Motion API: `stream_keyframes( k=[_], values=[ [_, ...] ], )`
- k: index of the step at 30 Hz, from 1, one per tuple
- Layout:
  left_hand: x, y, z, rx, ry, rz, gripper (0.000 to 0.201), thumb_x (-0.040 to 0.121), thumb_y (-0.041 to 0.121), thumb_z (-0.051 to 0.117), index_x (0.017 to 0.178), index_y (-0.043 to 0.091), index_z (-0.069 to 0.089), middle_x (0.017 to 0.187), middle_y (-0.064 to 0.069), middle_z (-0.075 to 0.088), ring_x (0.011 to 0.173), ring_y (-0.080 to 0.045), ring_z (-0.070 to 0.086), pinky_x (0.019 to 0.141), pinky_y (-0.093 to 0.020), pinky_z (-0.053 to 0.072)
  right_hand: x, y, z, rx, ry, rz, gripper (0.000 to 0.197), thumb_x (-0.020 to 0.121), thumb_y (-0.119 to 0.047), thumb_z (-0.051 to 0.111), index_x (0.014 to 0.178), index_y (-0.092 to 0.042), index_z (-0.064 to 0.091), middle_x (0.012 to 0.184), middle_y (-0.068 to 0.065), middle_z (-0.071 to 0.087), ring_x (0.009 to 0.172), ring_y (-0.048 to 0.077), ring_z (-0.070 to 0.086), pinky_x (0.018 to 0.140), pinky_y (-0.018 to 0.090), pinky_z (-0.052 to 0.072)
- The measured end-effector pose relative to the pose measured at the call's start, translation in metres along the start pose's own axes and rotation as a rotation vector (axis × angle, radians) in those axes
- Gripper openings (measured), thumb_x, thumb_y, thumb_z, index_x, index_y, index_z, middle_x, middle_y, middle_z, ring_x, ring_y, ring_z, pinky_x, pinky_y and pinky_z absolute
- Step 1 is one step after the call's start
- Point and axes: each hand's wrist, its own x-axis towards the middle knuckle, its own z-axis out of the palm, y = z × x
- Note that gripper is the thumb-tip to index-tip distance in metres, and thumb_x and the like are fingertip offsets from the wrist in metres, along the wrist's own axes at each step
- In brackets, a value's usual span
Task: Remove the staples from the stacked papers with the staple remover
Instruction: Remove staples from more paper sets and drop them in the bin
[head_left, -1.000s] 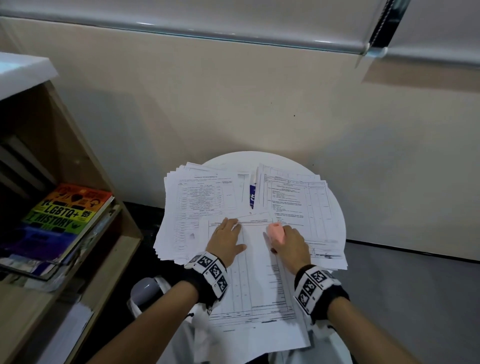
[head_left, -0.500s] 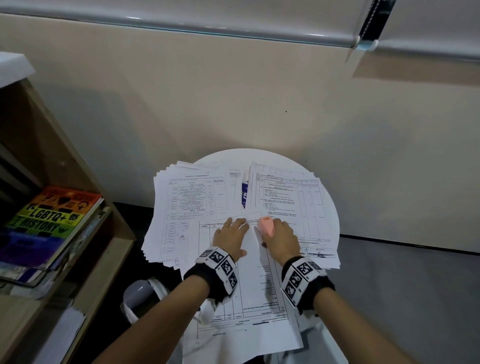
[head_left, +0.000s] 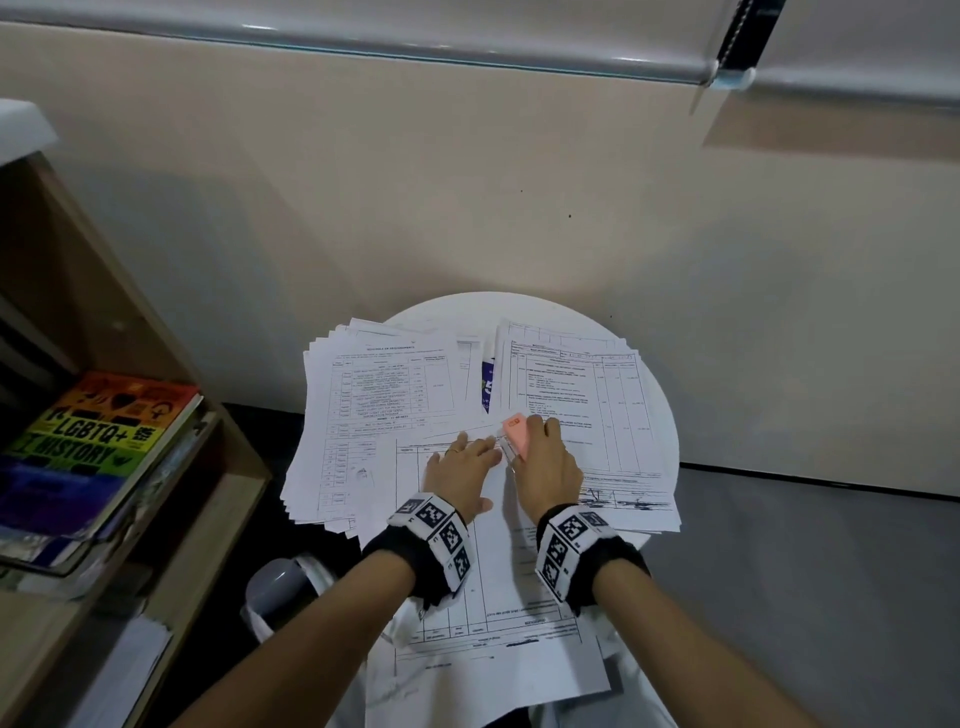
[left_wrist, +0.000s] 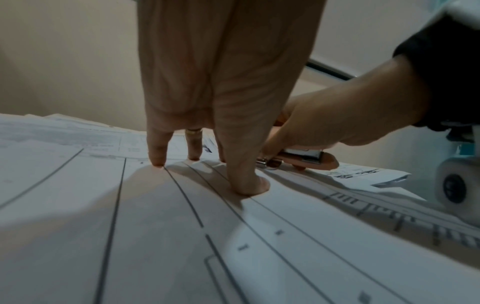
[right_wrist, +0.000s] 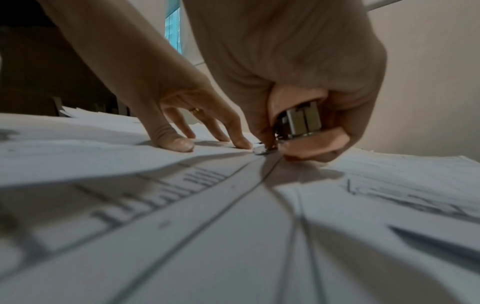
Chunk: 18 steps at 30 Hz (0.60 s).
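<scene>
A printed paper set (head_left: 498, 587) lies nearest me on the round white table (head_left: 660, 395), over two other paper stacks (head_left: 374, 400) (head_left: 587, 395). My left hand (head_left: 462, 473) lies flat, straight fingers pressing the top edge of the near set (left_wrist: 155, 216); fingertips (left_wrist: 157, 160) touch the sheet. My right hand (head_left: 545, 462) grips a pink staple remover (head_left: 514, 434), its metal jaws down at the paper's top edge beside my left index finger. The remover (right_wrist: 303, 125) (left_wrist: 306, 158) shows in both wrist views, with the metal tip on the sheet (right_wrist: 233, 205). The staple itself is too small to make out.
A wooden shelf (head_left: 156, 415) with a rainbow-covered book (head_left: 104, 426) stands at the left. A beige wall (head_left: 467, 182) runs right behind the table. A grey rounded object (head_left: 280, 587) sits low beside my left forearm. Grey floor (head_left: 805, 571) lies at the right.
My right hand has brought the pink remover leftward until its tip meets my left fingertips at the paper's top edge. The left hand stays pressed on the sheet.
</scene>
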Motion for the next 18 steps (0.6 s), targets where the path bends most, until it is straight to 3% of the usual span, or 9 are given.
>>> stream_keyframes(
  k=[3,6,10,15,18],
  values=[
    [0.0,0.001,0.0,0.011,0.004,0.003,0.07,0.087,0.023,0.065,0.146,0.023,0.027,0.158,0.007,0.015,0.148,-0.025,0.01,0.114,-0.05,0.028,0.003,0.002,-0.001,0.017,-0.014,-0.002,0.039,0.094,-0.024,0.055,0.129,-0.012,0.042,0.129,0.007,0.045,0.104,0.031,0.059,0.077,0.039,0.047],
    [-0.001,0.0,0.0,0.009,0.007,0.007,0.07,0.087,0.024,0.065,0.146,0.023,0.028,0.157,0.008,0.016,0.147,-0.025,0.01,0.114,-0.05,0.029,0.007,-0.002,-0.002,0.08,-0.064,0.114,0.041,0.095,-0.027,0.052,0.13,-0.008,0.04,0.13,0.01,0.047,0.111,0.033,0.056,0.085,0.039,0.045],
    [0.0,-0.002,0.002,0.007,0.018,0.013,0.07,0.086,0.024,0.065,0.146,0.023,0.028,0.157,0.008,0.018,0.147,-0.026,0.011,0.113,-0.049,0.03,0.009,-0.004,-0.002,0.014,-0.02,0.001,0.04,0.093,-0.022,0.055,0.13,-0.013,0.041,0.129,0.008,0.045,0.103,0.032,0.06,0.075,0.038,0.046],
    [0.002,-0.003,0.003,-0.006,0.022,0.015,0.072,0.086,0.024,0.066,0.146,0.025,0.027,0.157,0.009,0.016,0.148,-0.025,0.01,0.114,-0.05,0.028,0.019,-0.012,-0.002,0.053,-0.053,0.099,0.042,0.096,-0.029,0.05,0.131,-0.008,0.039,0.13,0.011,0.047,0.111,0.032,0.057,0.083,0.04,0.046],
    [0.002,-0.004,0.002,-0.01,0.012,0.016,0.072,0.085,0.025,0.066,0.146,0.025,0.027,0.157,0.009,0.016,0.147,-0.024,0.011,0.115,-0.05,0.026,0.022,-0.013,-0.002,0.098,-0.038,0.072,0.041,0.096,-0.031,0.049,0.13,-0.01,0.04,0.13,0.009,0.047,0.109,0.033,0.057,0.08,0.04,0.045]
  ],
)
